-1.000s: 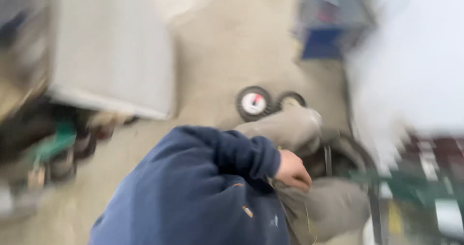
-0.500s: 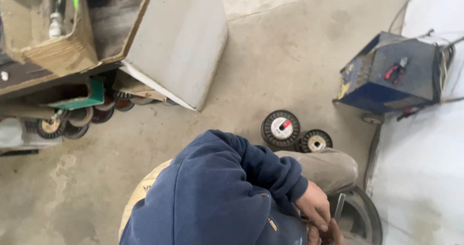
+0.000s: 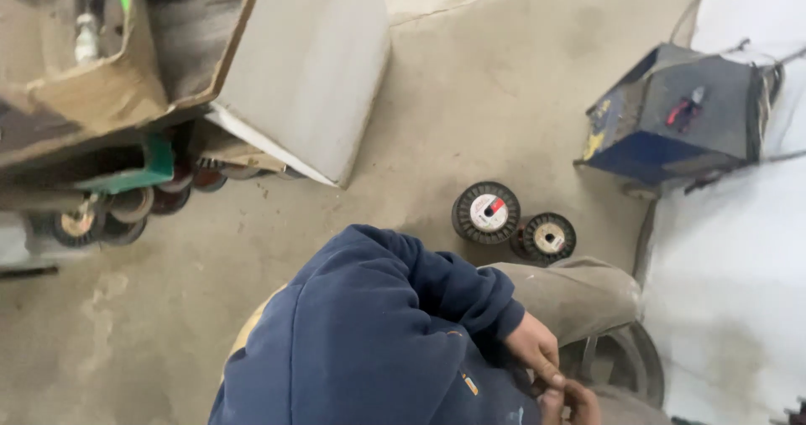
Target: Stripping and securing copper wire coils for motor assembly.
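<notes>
Both hands meet at the bottom edge of frame, over the lap. Left hand (image 3: 531,347) comes out of a navy blue sweatshirt sleeve (image 3: 437,286), fingers curled down and touching the right hand (image 3: 571,401), which is mostly cut off by the frame edge. Fingers of both pinch together at one spot; what is between them is too small and hidden, so cannot tell whether they grasp anything.

Just right of the hands: a dark round metal ring or wheel rim (image 3: 625,362), partly under a knee in khaki trousers (image 3: 579,295).

On the grey concrete floor (image 3: 470,98) above the knee: two black wire spools side by side, touching: the larger one with a white and red label (image 3: 486,212), the smaller one with a pale label (image 3: 546,238).

Upper right: a blue metal box-shaped machine (image 3: 676,114) with cables, next to a white sheet surface (image 3: 739,265).

Upper left: a grey slab-sided cabinet (image 3: 306,64), an open cardboard box (image 3: 92,98) on it, more spools (image 3: 80,222) below.
</notes>
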